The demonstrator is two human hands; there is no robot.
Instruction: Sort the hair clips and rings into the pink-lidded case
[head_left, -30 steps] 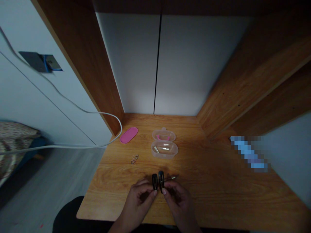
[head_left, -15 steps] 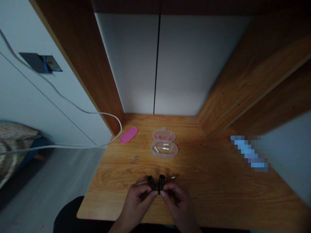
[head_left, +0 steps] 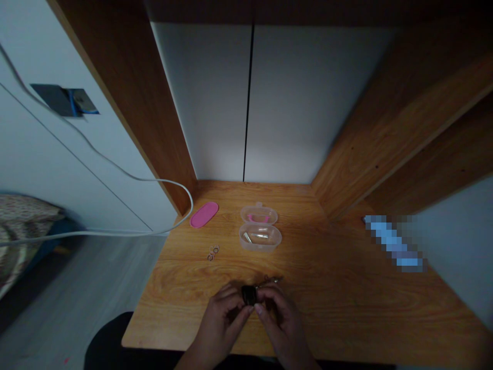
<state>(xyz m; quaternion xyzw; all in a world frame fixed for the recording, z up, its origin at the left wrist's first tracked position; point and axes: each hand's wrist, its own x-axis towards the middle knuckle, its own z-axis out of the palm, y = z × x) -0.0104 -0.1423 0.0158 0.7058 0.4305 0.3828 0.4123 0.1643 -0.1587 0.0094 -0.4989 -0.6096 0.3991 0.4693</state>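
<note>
Near the table's front edge, two black hair clips (head_left: 249,295) are pinched side by side between my hands. The thumb and fingers of my left hand (head_left: 220,318) close on them from the left. On the other side, my right hand (head_left: 283,318) grips them with thumb and forefinger, the thumbtips nearly meeting below. Just beyond my right fingers lie some small thin metallic pieces (head_left: 274,280), too blurred to name. Farther back stands an opened clear plastic case (head_left: 278,241) with small silvery pieces in its near half and a pink piece in its far half.
Several small hair ties or rings (head_left: 213,253) lie left of the case. A pink oval piece (head_left: 204,215) rests at the back left, close to a white cable (head_left: 188,198) hanging over the table's left edge. Wooden panels (head_left: 339,190) and a white back wall enclose the wooden table.
The two black clips, apart in a V before, have come together and sit lower between my fingers. My hands have barely moved; the things on the table are unchanged.
</note>
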